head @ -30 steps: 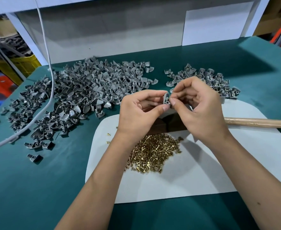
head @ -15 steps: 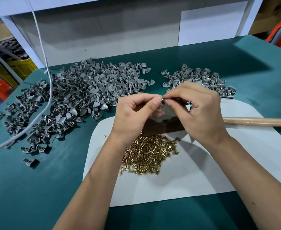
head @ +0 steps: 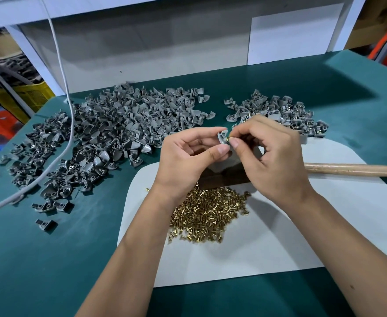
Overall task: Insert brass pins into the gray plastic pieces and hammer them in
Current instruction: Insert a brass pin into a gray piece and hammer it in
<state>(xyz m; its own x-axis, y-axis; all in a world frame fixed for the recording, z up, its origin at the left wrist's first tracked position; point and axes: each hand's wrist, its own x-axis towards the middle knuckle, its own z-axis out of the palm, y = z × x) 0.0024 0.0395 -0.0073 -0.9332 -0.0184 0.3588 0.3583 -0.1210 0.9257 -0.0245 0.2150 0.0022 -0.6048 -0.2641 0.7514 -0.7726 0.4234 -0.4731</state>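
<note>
Above the table, the left hand (head: 188, 154) pinches a small, stiff, light gray plastic piece (head: 222, 137) by its edges while the right hand (head: 270, 154) pinches a tiny, likely slippery brass pin (head: 228, 138) at its hole.

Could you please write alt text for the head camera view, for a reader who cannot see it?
Over a green table, the left hand pinches a gray plastic piece while the right hand pinches a brass pin at it. Loose brass pins lie on a white sheet below, with gray piece piles behind and a wooden handle at right.
</note>
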